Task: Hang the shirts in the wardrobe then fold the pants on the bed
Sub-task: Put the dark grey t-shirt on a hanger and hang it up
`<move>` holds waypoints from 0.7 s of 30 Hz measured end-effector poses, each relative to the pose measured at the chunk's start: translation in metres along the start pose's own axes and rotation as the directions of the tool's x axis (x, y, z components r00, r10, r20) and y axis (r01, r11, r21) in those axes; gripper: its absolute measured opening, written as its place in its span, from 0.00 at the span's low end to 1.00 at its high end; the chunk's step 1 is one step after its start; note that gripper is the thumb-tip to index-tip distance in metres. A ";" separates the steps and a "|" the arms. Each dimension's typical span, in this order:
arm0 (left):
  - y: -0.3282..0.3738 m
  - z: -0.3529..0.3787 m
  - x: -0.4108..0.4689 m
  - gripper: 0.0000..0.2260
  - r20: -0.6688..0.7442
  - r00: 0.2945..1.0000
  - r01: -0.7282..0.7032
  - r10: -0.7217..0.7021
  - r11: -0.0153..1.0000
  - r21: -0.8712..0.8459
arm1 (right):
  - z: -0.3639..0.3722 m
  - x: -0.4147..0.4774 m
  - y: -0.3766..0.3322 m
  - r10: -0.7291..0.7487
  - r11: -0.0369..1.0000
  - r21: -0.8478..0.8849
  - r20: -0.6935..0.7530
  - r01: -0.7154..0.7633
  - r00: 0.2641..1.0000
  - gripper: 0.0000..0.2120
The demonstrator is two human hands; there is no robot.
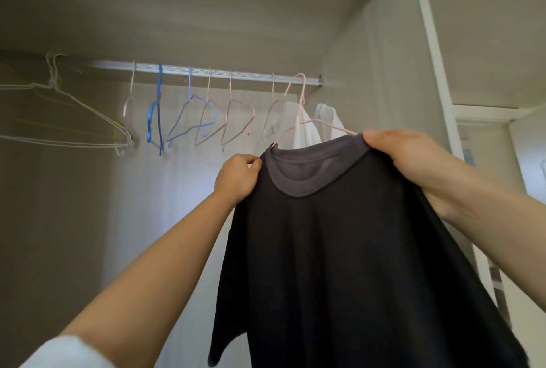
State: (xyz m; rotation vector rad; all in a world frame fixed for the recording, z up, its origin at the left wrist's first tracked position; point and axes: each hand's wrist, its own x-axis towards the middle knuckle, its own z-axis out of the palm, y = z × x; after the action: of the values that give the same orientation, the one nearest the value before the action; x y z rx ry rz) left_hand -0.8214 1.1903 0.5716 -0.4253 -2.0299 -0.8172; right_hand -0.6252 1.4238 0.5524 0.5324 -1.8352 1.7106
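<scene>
A dark shirt (339, 264) with a grey inner collar hangs in front of me on a thin pink hanger (301, 107). The hanger's hook is up at the wardrobe rail (206, 71); I cannot tell whether it rests on it. My left hand (237, 178) pinches the shirt's left shoulder. My right hand (407, 158) grips the right shoulder near the collar. Behind the dark shirt a white shirt (304, 128) hangs on the rail. No pants or bed are in view.
Several bare pink and blue hangers (192, 119) hang along the rail, and white wire hangers (62, 119) at the far left. The wardrobe's side wall (393, 72) stands close on the right, a shelf above.
</scene>
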 end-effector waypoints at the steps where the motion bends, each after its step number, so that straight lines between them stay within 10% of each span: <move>1: 0.004 0.001 -0.001 0.14 0.045 0.999 0.002 0.001 0.997 -0.081 | 0.003 0.004 -0.002 -0.015 1.000 -0.019 -0.006 0.015 1.000 0.14; 8: 0.023 -0.009 -0.027 0.20 0.213 0.967 -0.058 0.142 0.932 -0.358 | 0.053 0.052 -0.015 -0.192 0.939 -0.301 -0.063 0.165 0.979 0.14; 13: 0.040 -0.024 -0.051 0.23 0.321 0.916 -0.021 0.240 0.829 -0.559 | 0.093 0.088 -0.024 -0.332 0.699 -0.679 -0.032 0.223 0.943 0.13; 17: 0.037 -0.022 -0.058 0.40 0.329 0.892 -0.065 0.310 0.809 -0.584 | 0.121 0.123 -0.018 -0.389 0.585 -0.788 -0.062 0.194 0.919 0.03; 21: 0.024 -0.005 -0.052 0.51 0.225 0.929 -0.154 0.294 0.859 -0.488 | 0.140 0.161 -0.011 -0.393 0.534 -0.832 -0.088 0.149 0.915 0.14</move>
State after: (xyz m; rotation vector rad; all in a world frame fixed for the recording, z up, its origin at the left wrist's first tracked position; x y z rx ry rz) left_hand -0.7761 1.2049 0.5400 -1.0964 -1.9818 -1.1456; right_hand -0.7595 1.2982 0.6613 0.1543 -1.9507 0.5305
